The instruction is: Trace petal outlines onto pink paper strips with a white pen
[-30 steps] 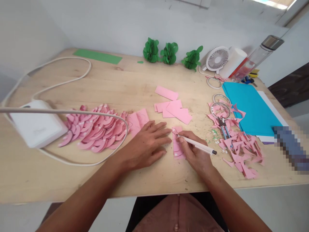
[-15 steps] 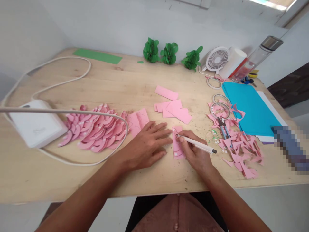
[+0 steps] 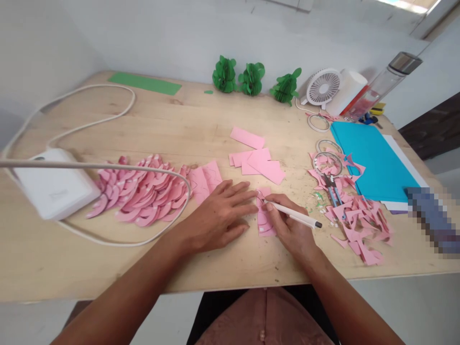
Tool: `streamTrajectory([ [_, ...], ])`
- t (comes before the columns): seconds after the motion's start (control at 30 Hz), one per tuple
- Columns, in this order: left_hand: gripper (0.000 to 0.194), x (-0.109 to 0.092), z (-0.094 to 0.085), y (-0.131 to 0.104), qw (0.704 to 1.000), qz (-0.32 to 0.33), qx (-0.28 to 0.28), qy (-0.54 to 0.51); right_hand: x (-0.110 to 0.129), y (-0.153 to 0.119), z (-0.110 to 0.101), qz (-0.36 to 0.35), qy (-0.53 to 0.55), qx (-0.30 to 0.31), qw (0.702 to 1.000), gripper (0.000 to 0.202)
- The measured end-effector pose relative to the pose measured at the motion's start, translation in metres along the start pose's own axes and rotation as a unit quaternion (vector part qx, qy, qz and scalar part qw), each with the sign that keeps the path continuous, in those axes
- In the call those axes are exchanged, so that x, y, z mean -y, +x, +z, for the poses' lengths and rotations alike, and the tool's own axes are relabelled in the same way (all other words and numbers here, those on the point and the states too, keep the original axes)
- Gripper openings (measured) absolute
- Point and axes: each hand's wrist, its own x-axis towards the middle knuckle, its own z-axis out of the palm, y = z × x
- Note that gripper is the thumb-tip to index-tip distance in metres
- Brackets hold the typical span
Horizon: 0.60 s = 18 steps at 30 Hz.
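Observation:
A small pink paper strip [image 3: 265,225] with curved pen lines lies on the table before me. My right hand [image 3: 289,227] grips a white pen [image 3: 293,213], its tip touching the strip's upper part. Flat on the table, my left hand [image 3: 219,215] has its fingers stretched out, the fingertips at the strip's left edge. Beyond the hands lie several blank pink strips [image 3: 255,155]. Left of my left hand are pink pieces with drawn lines [image 3: 205,179] and a large heap of cut pink petal shapes [image 3: 147,191].
A white box-like device [image 3: 57,184] with a looping cable stands at left. On the right are pink scraps [image 3: 366,225], scissors [image 3: 334,189], tape rolls [image 3: 327,164] and blue sheets [image 3: 373,160]. Green paper shapes [image 3: 251,79], a small fan [image 3: 323,87] and a bottle [image 3: 381,88] line the back.
Almost nothing differs. The fingers of my left hand and the pen have shifted very slightly; the pen tip stays on the pink strip.

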Motion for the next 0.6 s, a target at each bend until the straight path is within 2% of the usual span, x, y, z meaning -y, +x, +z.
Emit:
streamTrajectory([
  [0.6,0.038,0.0013,0.0031,-0.0003,1.0,0.006,0.006,-0.004,-0.003,-0.0002,0.0016,0.022,0.031,-0.002,0.999,0.016],
])
